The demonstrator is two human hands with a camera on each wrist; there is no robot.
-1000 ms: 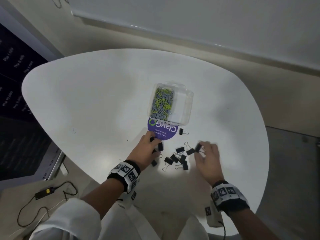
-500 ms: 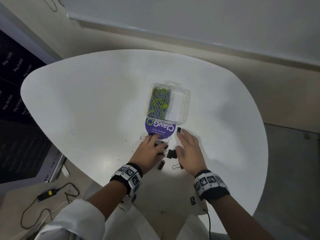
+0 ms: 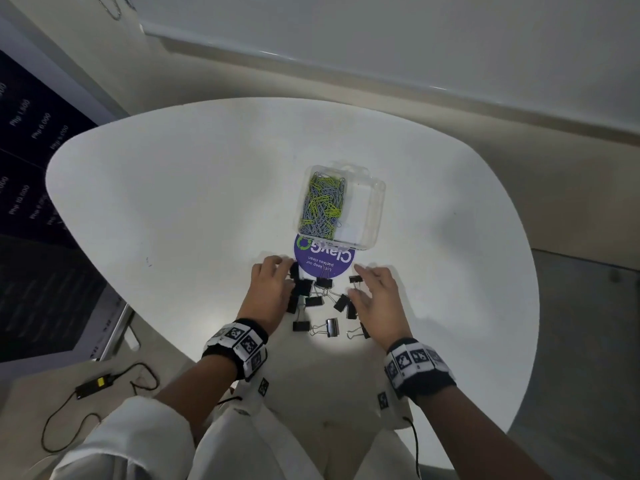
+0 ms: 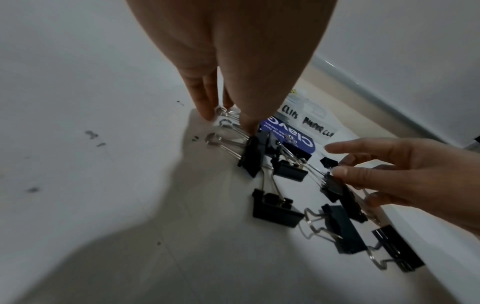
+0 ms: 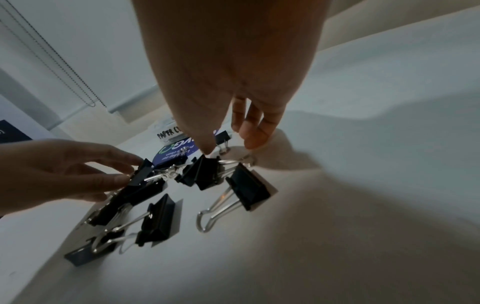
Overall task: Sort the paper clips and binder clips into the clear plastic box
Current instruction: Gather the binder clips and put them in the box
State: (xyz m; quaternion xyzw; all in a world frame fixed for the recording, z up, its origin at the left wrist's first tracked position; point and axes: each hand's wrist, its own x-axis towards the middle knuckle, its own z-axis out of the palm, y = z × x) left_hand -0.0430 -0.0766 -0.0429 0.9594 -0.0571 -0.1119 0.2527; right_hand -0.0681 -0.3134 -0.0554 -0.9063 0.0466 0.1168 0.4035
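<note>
The clear plastic box (image 3: 375, 202) stands on the white table (image 3: 173, 202). Its left compartment holds grey and yellow-green paper clips (image 3: 323, 206); the right one shows only white. Several black binder clips (image 3: 313, 301) lie bunched just in front of it. My left hand (image 3: 277, 282) rests on the bunch's left side with straight fingers (image 4: 205, 107) on the wire handles. My right hand (image 3: 367, 285) touches the right side, fingers spread, its thumb (image 4: 345, 171) on one clip (image 4: 333, 186). Neither hand lifts a clip. Handwritten labels (image 4: 318, 128) mark the box front.
A round purple sticker (image 3: 323, 261) lies on the table under the box's near edge. The table's curved near edge (image 3: 173, 341) runs close to my wrists. On the floor at lower left lies a black adapter with a cable (image 3: 95, 384). A wall stands behind the table.
The hands swept inward from a wide spread a second ago, pushing the scattered binder clips into a tighter bunch. Since half a second ago they have parted slightly, uncovering the clips.
</note>
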